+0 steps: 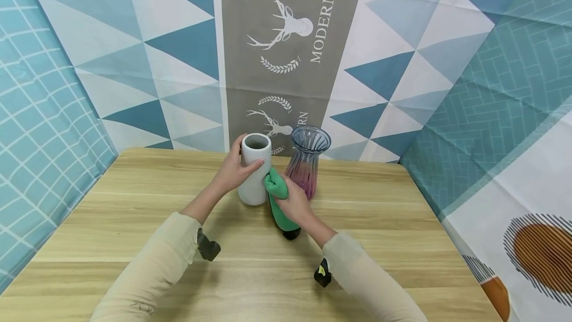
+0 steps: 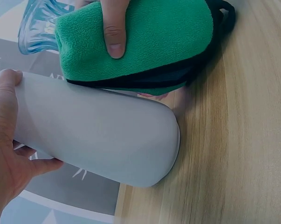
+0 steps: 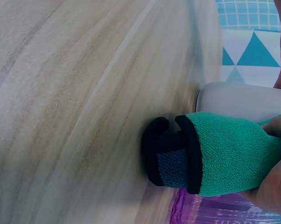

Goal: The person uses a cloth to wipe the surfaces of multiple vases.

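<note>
A plain white cylindrical vase stands on the wooden table, its round mouth facing up. My left hand grips it near the top, thumb across the front and fingers behind. In my right hand is a folded green cloth with dark edging, pinched under the thumb and held against the vase's right side. The cloth's lower end hangs close over the table in the right wrist view. Just behind the right hand stands a ribbed glass vase, blue at its flared rim and pink-purple lower down, partly hidden by that hand.
The wooden table reaches back to a patterned cloth wall close behind both vases. Tiled-print fabric hangs at the left, and more patterned fabric at the right. Small black devices are strapped at both wrists.
</note>
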Demonstrator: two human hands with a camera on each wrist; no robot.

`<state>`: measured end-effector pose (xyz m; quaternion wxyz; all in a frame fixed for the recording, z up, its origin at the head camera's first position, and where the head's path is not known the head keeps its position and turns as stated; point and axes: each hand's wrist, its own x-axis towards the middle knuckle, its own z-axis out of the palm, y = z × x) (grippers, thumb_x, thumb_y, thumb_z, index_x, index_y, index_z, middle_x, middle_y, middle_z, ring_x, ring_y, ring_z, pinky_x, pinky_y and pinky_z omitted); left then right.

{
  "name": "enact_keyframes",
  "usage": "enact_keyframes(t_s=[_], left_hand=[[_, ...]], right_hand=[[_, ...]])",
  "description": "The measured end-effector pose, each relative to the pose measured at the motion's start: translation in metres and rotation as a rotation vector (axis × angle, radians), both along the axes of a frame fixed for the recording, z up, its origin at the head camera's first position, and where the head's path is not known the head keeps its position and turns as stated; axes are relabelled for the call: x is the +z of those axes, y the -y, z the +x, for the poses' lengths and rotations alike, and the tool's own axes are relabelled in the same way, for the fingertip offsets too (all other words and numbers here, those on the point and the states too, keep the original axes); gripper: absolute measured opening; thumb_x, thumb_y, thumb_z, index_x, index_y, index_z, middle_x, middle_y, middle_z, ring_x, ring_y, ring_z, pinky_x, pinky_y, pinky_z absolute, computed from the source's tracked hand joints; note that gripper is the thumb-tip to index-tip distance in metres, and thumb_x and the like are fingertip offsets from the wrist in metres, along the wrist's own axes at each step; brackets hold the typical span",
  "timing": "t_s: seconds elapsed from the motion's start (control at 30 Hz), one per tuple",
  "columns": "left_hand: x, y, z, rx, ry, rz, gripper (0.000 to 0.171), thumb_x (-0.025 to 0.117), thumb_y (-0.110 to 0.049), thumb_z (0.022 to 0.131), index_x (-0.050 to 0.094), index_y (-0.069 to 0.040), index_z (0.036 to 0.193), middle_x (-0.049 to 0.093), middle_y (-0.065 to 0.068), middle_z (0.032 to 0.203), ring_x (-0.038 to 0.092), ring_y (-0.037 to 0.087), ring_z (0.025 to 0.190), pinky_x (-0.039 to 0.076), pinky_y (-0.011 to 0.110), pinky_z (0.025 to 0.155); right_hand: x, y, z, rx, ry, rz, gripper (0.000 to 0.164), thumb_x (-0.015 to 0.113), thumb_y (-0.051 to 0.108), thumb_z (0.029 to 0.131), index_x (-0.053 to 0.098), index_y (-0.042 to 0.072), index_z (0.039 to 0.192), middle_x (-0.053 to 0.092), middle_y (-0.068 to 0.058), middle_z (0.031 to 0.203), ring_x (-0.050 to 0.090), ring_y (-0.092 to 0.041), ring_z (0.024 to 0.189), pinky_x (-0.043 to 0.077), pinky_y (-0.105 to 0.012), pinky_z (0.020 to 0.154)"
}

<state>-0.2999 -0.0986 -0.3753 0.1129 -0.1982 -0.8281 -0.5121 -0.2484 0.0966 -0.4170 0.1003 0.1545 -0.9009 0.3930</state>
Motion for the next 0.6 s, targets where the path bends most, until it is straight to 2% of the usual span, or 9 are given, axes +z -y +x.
enact_keyframes(t_s=[0.4,0.6], left_hand=[[0.0019,-0.0001,0.0003,0.004,-0.008,0.008,0.083,0.068,-0.025,0.086,0.016,-0.005,0.147,0.043,0.019,0.137,0.044,0.035,0.126,0.039,0.055,0.101],[-0.0007,-0.0001,-0.0004,0.013,0.011,0.015,0.084,0.069,-0.028,0.085,0.017,-0.006,0.147,0.043,0.018,0.138,0.044,0.037,0.124,0.04,0.056,0.098]], right_hand=[[-0.003,-0.0033,-0.0018,0.019,0.019,0.018,0.057,0.066,0.01,0.085,0.046,0.016,0.137,0.058,-0.009,0.13,0.056,-0.026,0.117,0.045,-0.044,0.098],[0.001,-0.0048,-0.0024,-0.006,-0.031,-0.017,0.056,0.066,0.008,0.084,0.047,0.013,0.136,0.059,-0.01,0.128,0.056,-0.026,0.115,0.046,-0.044,0.097]])
